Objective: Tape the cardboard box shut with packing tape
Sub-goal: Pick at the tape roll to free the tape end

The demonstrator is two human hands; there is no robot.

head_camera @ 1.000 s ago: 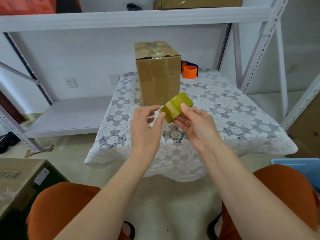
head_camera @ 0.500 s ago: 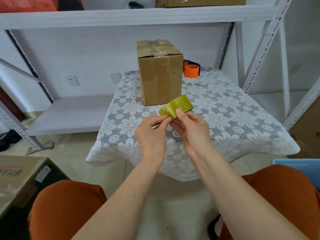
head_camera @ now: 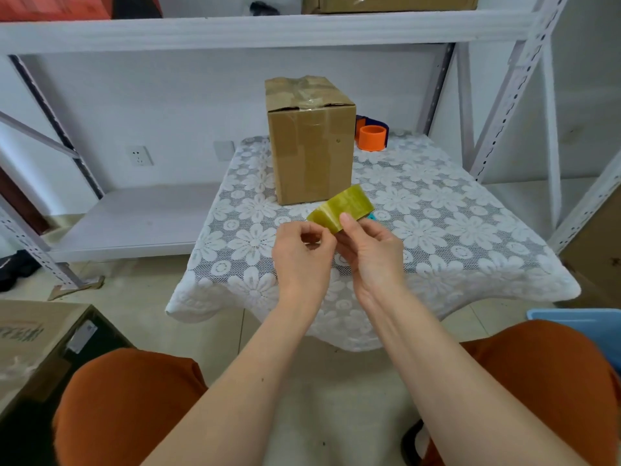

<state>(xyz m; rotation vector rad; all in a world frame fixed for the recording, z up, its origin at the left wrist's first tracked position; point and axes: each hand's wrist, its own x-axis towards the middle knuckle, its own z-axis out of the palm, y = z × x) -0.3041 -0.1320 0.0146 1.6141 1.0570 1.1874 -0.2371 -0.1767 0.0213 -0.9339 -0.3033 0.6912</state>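
A tall cardboard box stands upright on the table with the lace floral cloth; its top flaps are closed and carry wrinkled clear tape. In front of the box I hold a yellowish roll of packing tape over the table. My right hand grips the roll with the thumb on its outer face. My left hand is curled against the roll's near left edge, fingertips pinching at the tape there. The tape's loose end is too small to make out.
An orange tape dispenser sits behind the box at the right. White metal shelving surrounds the table. A teal object peeks out behind the roll. A cardboard carton stands at the lower left, a blue bin at the right.
My left hand closed in from open fingers to pinching at the roll's edge. Both hands and the roll dropped slightly toward me.
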